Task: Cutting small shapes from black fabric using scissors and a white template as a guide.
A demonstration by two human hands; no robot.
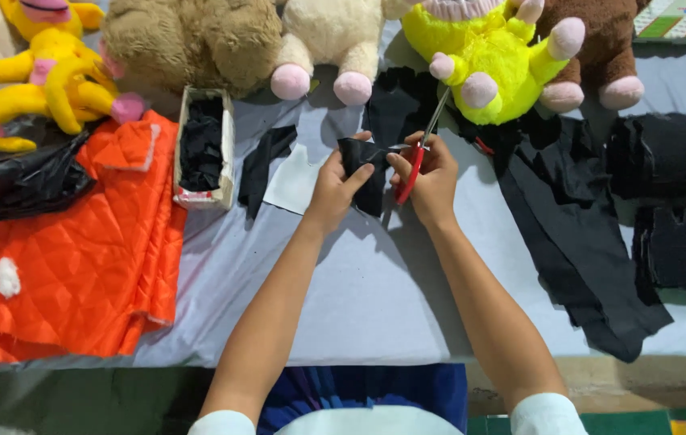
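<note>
Head view, one picture logged.

Hands, two. I saw the left hand point(333, 187) curled, thumb and fingers pinching a small piece of black fabric point(363, 173) held just above the grey bench point(375, 282). The right hand point(431, 181) was wrapped through the red handles of a pair of scissors point(417, 153), fingers closed on them, blades pointing up and away toward the toys; how far the blades stood apart I could not tell. The fabric piece sat between both hands, touching the left and meeting the scissors.

Plush toys along the far edge, I counted six: two yellow point(37, 72), one tan point(190, 40), one cream point(331, 32), one bright yellow-green point(488, 56), one brown point(601, 48).

Cardboard box point(204, 149), one, holding black scraps, left of the hands.

Orange quilted cloth point(77, 250), one, at the left.

Black plastic bag point(13, 181), one, beside it.

Black fabric strips and stacks point(584, 242), several, at the right; exact number unclear.

White cut-out piece point(293, 184), one, just beside the left hand.
</note>
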